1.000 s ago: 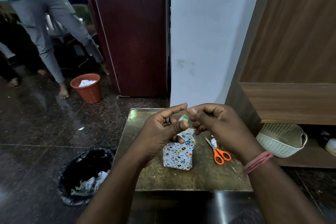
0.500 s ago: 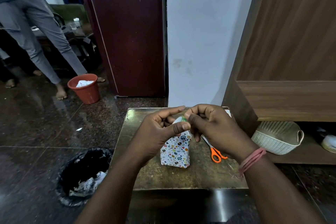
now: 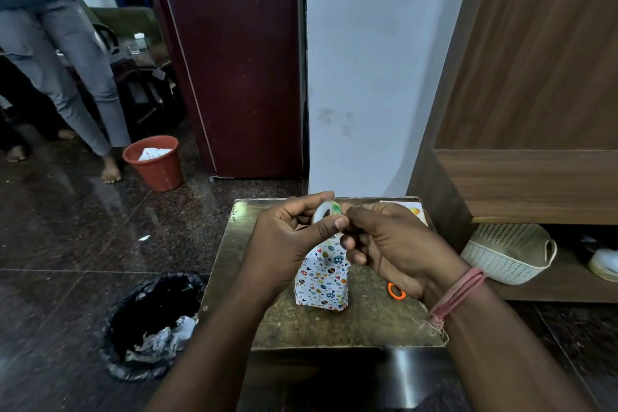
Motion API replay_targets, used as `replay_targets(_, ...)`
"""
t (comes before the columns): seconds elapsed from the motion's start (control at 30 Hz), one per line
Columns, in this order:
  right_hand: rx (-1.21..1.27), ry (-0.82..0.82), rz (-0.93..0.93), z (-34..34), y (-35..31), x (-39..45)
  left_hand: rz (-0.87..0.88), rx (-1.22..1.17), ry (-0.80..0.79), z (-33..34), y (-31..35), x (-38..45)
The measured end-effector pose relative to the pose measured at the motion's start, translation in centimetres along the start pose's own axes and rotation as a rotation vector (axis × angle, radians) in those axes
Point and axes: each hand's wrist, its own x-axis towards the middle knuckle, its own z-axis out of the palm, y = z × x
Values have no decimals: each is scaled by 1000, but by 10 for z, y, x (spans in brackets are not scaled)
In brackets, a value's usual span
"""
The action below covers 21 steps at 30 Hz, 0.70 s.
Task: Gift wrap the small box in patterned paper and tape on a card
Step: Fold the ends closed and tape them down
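A small box wrapped in white patterned paper (image 3: pixel 321 281) lies on the brown tabletop (image 3: pixel 334 324). Above it my left hand (image 3: pixel 287 244) grips a small roll of clear tape (image 3: pixel 326 211) between thumb and forefinger. My right hand (image 3: pixel 391 244) meets it from the right, fingertips pinching at the roll's edge. A card with a coloured picture (image 3: pixel 413 211) lies at the table's far right corner, mostly hidden by my right hand. Orange-handled scissors (image 3: pixel 396 291) lie on the table, mostly hidden under my right wrist.
A black-lined waste bin (image 3: pixel 150 321) with crumpled paper stands left of the table. An orange bucket (image 3: pixel 155 162) and a standing person's legs (image 3: pixel 67 77) are at the far left. A white woven basket (image 3: pixel 508 252) sits on a low shelf to the right.
Both hands stayed together over the box, working at the tape roll; my right hand shifted left and down, now covering most of the scissors. The view tilted, and the person behind stepped.
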Motion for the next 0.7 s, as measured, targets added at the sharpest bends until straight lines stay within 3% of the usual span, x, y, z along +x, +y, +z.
replay_targets(0.2, 59, 87, -8, -10, -7, -1, -28, -74, 4, 2, 1, 0)
replay_targets(0.37, 84, -40, -34, -21, -15, -6, -8, 6, 7, 4, -2, 0)
replay_targets(0.5, 57, -16, -40, -11, -10, -5, 16, 61, 26, 9, -10, 1)
replay_targets(0.7, 67, -24, -53, -17, -16, -6, -78, -239, 1, 9, -11, 1)
